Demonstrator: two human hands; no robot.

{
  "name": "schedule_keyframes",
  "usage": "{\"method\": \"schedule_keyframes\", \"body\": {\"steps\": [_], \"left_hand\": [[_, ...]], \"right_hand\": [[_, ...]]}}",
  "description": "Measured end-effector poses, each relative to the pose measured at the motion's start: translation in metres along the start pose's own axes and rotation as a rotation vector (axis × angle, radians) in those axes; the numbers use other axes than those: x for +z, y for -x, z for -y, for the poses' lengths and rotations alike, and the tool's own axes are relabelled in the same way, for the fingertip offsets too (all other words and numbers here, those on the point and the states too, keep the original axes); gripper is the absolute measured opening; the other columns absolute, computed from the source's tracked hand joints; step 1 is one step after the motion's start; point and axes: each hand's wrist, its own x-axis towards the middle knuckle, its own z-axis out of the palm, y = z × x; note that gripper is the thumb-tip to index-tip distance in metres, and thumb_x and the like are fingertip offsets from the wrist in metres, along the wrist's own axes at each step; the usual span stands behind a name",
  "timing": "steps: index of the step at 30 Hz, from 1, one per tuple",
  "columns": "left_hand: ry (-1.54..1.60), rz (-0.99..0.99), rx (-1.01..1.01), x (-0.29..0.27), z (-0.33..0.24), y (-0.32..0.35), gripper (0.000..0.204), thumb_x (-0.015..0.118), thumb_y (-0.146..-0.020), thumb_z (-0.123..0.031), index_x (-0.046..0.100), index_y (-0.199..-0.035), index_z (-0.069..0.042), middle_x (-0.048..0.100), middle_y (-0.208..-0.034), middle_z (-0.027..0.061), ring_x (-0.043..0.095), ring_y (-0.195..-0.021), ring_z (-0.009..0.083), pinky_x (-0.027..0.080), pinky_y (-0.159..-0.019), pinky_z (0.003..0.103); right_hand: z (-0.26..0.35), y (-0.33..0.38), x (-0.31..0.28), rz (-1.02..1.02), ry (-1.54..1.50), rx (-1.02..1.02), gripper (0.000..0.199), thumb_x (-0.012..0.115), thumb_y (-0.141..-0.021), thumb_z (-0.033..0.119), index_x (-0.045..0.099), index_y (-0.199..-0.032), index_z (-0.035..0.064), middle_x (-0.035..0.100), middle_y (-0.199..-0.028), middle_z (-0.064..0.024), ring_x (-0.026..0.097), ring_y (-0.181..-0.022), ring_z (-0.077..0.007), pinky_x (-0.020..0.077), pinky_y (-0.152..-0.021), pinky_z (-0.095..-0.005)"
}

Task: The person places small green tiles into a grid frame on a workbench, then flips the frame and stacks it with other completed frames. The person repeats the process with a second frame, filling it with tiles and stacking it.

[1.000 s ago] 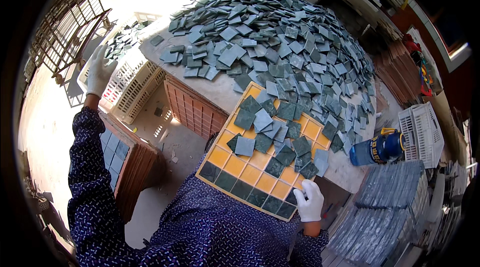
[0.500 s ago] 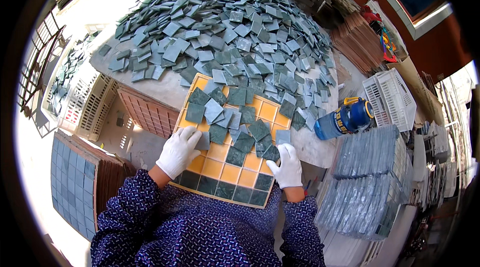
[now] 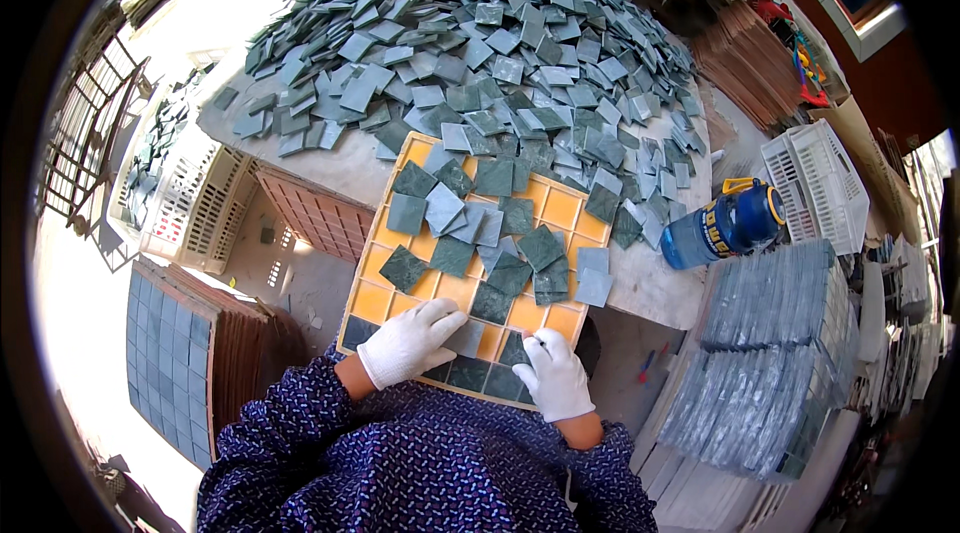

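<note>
A yellow gridded tray (image 3: 372, 301) lies tilted in front of me, dark green tiles set in its nearest row. My left hand (image 3: 412, 341), in a white glove, has its fingers closed at a grey square tile (image 3: 465, 338) above that row. My right hand (image 3: 553, 375), gloved too, is closed near the tray's lower right, thumb and forefinger at the edge of a dark green tile (image 3: 512, 349); the fingers partly hide it. Loose tiles (image 3: 447, 208) lie scattered over the tray's upper part. Two lighter tiles (image 3: 593, 287) overlap at its right edge.
A large heap of square tiles (image 3: 480, 43) covers the table (image 3: 300, 168) beyond the tray. On the right stand a blue bottle (image 3: 715, 228), a white crate (image 3: 815, 188) and wrapped tile stacks (image 3: 755, 363). Stacked tiled panels (image 3: 165, 353) and a crate (image 3: 195, 203) stand left.
Both hands have moved nearer to me and inward, the left one rightward, the right one leftward. A dark tile now lies where the left hand was; two lighter tiles show at the right edge.
</note>
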Motion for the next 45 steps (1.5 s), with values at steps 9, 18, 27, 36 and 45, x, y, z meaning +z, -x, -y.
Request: {"method": "schedule_keyframes", "body": {"steps": [9, 18, 27, 36, 45], "left_hand": [[0.049, -0.046, -0.027, 0.02, -0.01, -0.006, 0.048, 0.07, -0.077, -0.015, 0.052, -0.12, -0.003, 0.051, -0.115, 0.0153, 0.056, -0.101, 0.0342, 0.05, -0.085, 0.04], [0.323, -0.14, -0.061, 0.008, -0.004, -0.014, 0.033, 0.066, -0.085, -0.019, 0.06, -0.112, -0.002, 0.061, -0.108, 0.0168, 0.061, -0.094, 0.0345, 0.051, -0.081, 0.038], [0.264, -0.412, -0.304, -0.013, 0.017, 0.023, 0.025, 0.065, -0.083, -0.011, 0.063, -0.106, -0.002, 0.061, -0.106, 0.0144, 0.062, -0.092, 0.0327, 0.051, -0.079, 0.036], [0.065, -0.107, -0.102, 0.031, -0.017, 0.004, 0.04, 0.066, -0.082, -0.021, 0.058, -0.119, -0.007, 0.056, -0.119, 0.0139, 0.058, -0.104, 0.0302, 0.048, -0.089, 0.037], [0.197, -0.412, -0.212, 0.007, -0.003, 0.02, 0.02, 0.066, -0.082, -0.011, 0.065, -0.1, -0.004, 0.063, -0.099, 0.013, 0.061, -0.089, 0.0325, 0.05, -0.079, 0.039]], "right_hand": [[0.005, 0.0, 0.009, -0.132, -0.029, -0.112, 0.048, 0.076, -0.072, 0.016, 0.06, -0.116, 0.0069, 0.055, -0.116, -0.0121, 0.06, -0.099, -0.0303, 0.0508, -0.083, -0.0379], [0.014, -0.029, 0.032, -0.261, -0.184, -0.244, 0.035, 0.071, -0.08, 0.014, 0.061, -0.113, 0.0104, 0.062, -0.102, -0.0087, 0.064, -0.088, -0.0286, 0.0525, -0.073, -0.0376], [0.012, -0.044, 0.023, -0.182, -0.199, -0.03, 0.026, 0.066, -0.081, 0.012, 0.065, -0.107, 0.0091, 0.061, -0.099, -0.0121, 0.063, -0.09, -0.0315, 0.0509, -0.077, -0.0379], [0.005, -0.064, 0.004, -0.001, -0.139, -0.125, 0.022, 0.063, -0.084, 0.013, 0.064, -0.105, 0.0133, 0.061, -0.097, -0.0106, 0.062, -0.087, -0.0309, 0.0513, -0.074, -0.0391], [0.025, -0.041, 0.016, 0.004, -0.107, -0.09, 0.04, 0.073, -0.076, 0.018, 0.061, -0.114, 0.0083, 0.058, -0.107, -0.0124, 0.06, -0.096, -0.0308, 0.0495, -0.081, -0.0406]]}}
